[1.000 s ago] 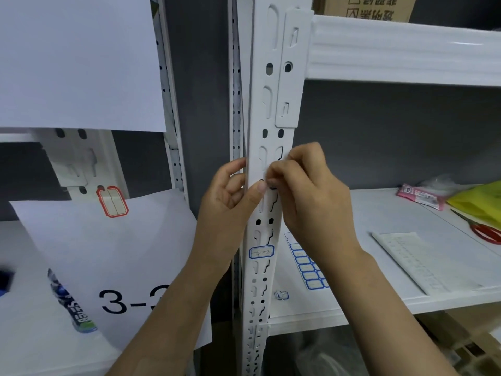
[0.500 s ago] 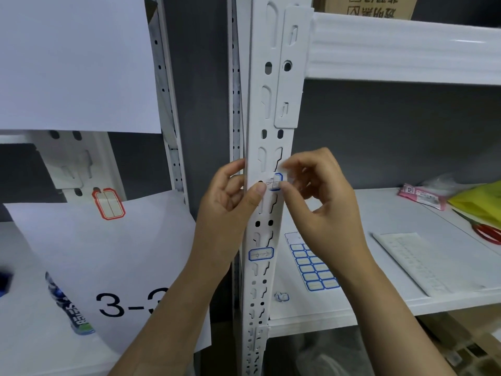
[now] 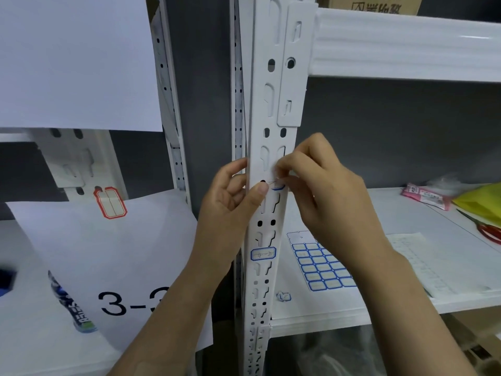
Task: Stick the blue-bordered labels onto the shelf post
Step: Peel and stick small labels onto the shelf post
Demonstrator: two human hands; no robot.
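Observation:
A white perforated shelf post (image 3: 267,104) runs up the middle of the view. One blue-bordered label (image 3: 263,254) sits stuck on it low down. A second blue-bordered label (image 3: 277,185) lies against the post higher up, half hidden by fingers. My left hand (image 3: 233,202) wraps the post's left edge, and its thumb presses the label's left end. My right hand (image 3: 320,191) pinches the label's upper right part with fingertips. A sheet of blue-bordered labels (image 3: 322,267) lies on the shelf board (image 3: 406,213) behind the post, partly covered by my right wrist.
A crumpled blue label scrap (image 3: 283,296) lies near the post's foot. A white backing sheet (image 3: 423,259), a pink packet (image 3: 425,196), a yellow bag (image 3: 482,204) and red scissors (image 3: 489,232) are on the shelf at right. At left hang white papers and a red-bordered label (image 3: 110,202).
A second ago my right hand covered the label on the post. It drew back, showing the label, and now its fingertips pinch the label's upper right again. My left thumb stays put.

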